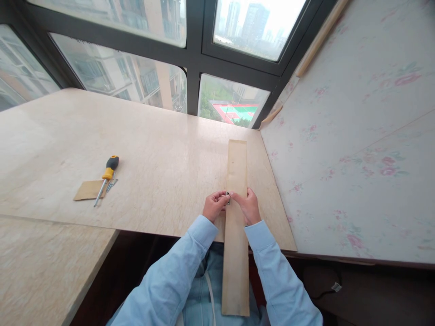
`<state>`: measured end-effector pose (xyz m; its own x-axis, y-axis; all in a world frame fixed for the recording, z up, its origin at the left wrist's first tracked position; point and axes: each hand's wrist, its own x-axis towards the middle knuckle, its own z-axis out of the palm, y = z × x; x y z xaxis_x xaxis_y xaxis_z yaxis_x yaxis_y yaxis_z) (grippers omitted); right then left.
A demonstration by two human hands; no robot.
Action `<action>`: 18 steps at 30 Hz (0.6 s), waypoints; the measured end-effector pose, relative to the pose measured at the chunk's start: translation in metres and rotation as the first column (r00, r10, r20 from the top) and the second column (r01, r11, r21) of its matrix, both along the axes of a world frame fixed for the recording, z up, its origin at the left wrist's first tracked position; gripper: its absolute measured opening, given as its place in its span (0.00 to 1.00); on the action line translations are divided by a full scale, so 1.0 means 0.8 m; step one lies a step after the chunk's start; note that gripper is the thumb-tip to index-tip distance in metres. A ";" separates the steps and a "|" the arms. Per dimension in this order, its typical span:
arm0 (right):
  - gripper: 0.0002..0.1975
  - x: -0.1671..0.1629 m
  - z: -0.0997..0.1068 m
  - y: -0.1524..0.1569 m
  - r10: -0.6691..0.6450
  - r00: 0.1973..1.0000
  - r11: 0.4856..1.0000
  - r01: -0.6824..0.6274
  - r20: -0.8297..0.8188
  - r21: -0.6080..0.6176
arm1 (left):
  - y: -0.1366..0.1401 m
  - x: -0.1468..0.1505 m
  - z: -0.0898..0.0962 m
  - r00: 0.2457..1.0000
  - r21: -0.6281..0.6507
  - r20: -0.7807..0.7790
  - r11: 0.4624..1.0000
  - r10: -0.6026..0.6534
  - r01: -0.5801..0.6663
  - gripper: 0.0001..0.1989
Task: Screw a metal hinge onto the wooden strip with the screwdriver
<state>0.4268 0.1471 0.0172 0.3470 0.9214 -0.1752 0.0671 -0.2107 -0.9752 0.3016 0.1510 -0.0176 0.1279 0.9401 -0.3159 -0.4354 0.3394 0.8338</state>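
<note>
A white tag (336, 287) on a dark cable (321, 296) carries marks too small to read. The left hand (214, 207) pinches a small metal fitting (228, 198) at the left edge of a long board (236, 258) — the right hand (250, 208) grips the opposite edge, thumb by the fitting, the board running between them over the counter (163, 181).

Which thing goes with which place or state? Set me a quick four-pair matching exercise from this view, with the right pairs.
1. wooden board
2. small metal piece
3. screwdriver
4. loose screws

A. clustered beside a tool's shaft
B. black-and-yellow handle
C. held by the right hand, overhanging the near edge of the counter
D. at the fingertips of the left hand

Pairs: 1-C, 2-D, 3-B, 4-A
</note>
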 end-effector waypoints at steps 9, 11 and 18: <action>0.29 -0.003 0.004 -0.006 0.026 1.000 0.999 -0.025 -0.011 0.036 | 0.002 -0.008 0.002 0.990 -0.022 0.085 0.993 -0.112 0.114 0.24; 0.29 -0.002 0.003 -0.006 0.026 1.000 0.999 -0.026 -0.005 0.035 | 0.002 -0.008 0.002 0.991 -0.019 0.078 0.993 -0.111 0.113 0.23; 0.28 0.003 0.000 -0.008 0.046 0.998 0.999 -0.047 0.040 0.009 | -0.001 -0.005 0.006 0.990 -0.012 0.084 0.993 -0.116 0.117 0.20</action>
<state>0.4290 0.1404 0.0171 0.3104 0.9382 -0.1531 0.1153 -0.1970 -0.9736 0.2977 0.1506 -0.0129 0.2630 0.9117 -0.3155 -0.4598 0.4059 0.7898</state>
